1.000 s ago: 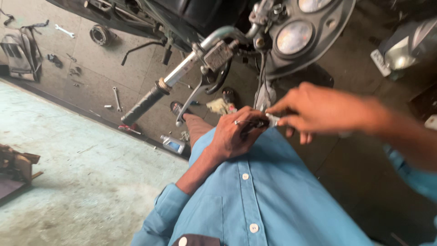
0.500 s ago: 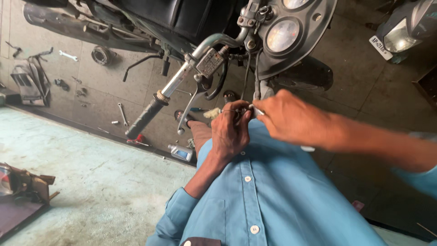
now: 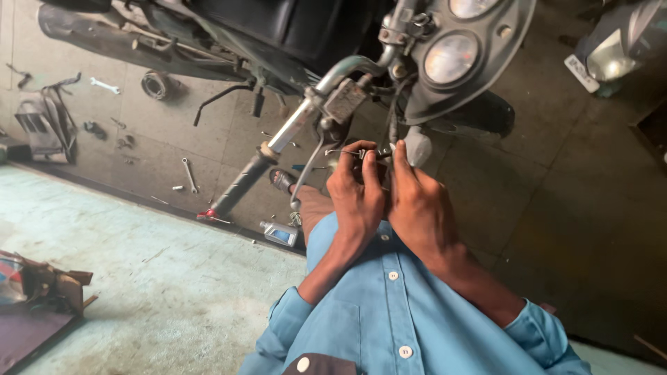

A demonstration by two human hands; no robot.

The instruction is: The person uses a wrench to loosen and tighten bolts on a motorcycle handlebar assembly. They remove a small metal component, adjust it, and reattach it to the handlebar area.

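My left hand (image 3: 354,198) and my right hand (image 3: 417,205) are pressed side by side just below a motorcycle's handlebar (image 3: 299,125). Both pinch a thin metal cable with a small fitting (image 3: 363,153) at its end, held between fingertips and thumbs. The cable runs up toward the lever housing (image 3: 342,99) on the bar. The brake lever (image 3: 310,169) hangs just left of my left hand. My blue shirt sleeves cover both forearms lower down, and my fingers hide most of the fitting.
The rubber grip (image 3: 240,186) points down-left. Round gauges (image 3: 451,59) sit above my hands. Wrenches (image 3: 187,173) (image 3: 104,85), a metal ring (image 3: 156,85) and a small bottle (image 3: 281,234) lie on the floor. Another vehicle (image 3: 611,48) stands at the upper right; clutter (image 3: 42,285) at the lower left.
My right hand has drawn in from the right until it rests against my left hand. Both now close on the cable fitting. The view has shifted slightly.
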